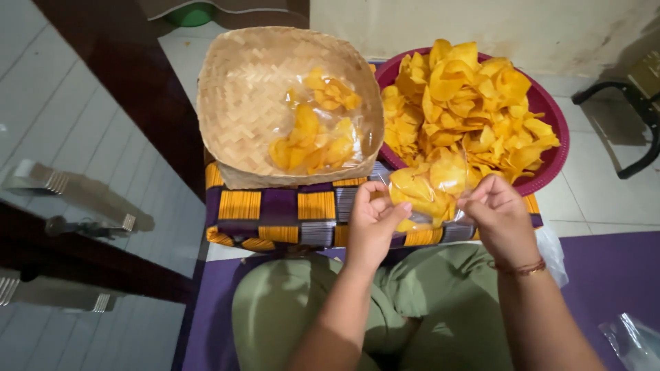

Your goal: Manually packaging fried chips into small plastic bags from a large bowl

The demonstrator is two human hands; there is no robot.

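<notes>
A clear plastic bag of yellow chips (427,194) was held up between both hands, just in front of the person's lap and at the near edge of a low stand covered in orange, purple and grey striped cloth (289,209). In the single head view, looking straight down, the left hand (372,223) was closed on the bag's left side, thumb and fingers pinching the plastic, while the right hand (500,213) was closed on the bag's upper right edge, apparently gathering its mouth so the chips stayed inside. Just behind the bag, on the cloth, stood a round maroon basin (550,113) heaped with loose yellow chips (467,96), close enough for either hand to reach. To its left, touching it, sat a woven bamboo basket (240,96) that held another filled clear bag of chips (316,134), lying on its side against the basket's right wall. The person sat cross-legged in olive green trousers (295,309) on a purple mat (605,275), with a thin cord bracelet (519,268) on the right wrist. More crumpled clear plastic (632,340) lay on the mat at lower right. White floor tiles (591,185) showed beyond the mat.
</notes>
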